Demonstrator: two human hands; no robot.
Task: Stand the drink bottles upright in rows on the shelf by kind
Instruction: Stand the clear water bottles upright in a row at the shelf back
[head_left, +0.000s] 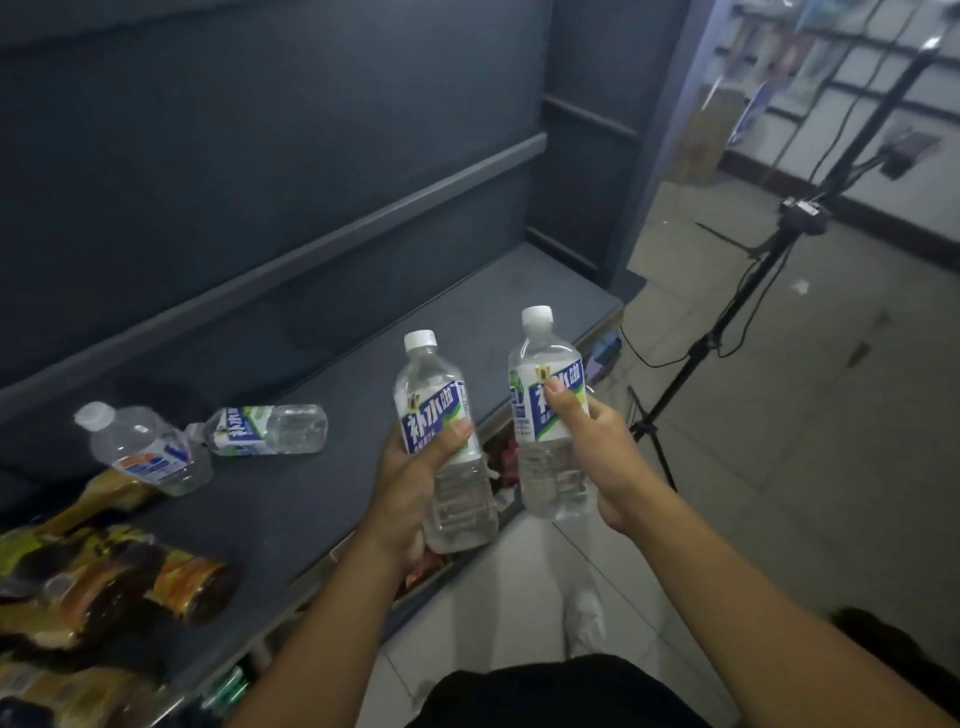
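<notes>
My left hand (410, 483) grips a clear bottle (441, 415) with a white cap and a blue-white label, held upright over the front edge of the dark grey shelf (363, 364). My right hand (597, 447) grips a second bottle of the same kind (550, 410), upright and just right of the first, past the shelf edge. On the shelf to the left lies a third bottle of that kind (265, 430) on its side. Beside it lies a clear bottle with a blue-orange label (145, 449). Several dark drink bottles with yellow labels (98, 566) lie heaped at the far left.
A dark back panel (260, 130) rises behind the shelf, whose right end meets a side wall. A lower shelf (431, 566) holds coloured packets. A black tripod with cables (737, 322) stands on the tiled floor to the right. My legs show below.
</notes>
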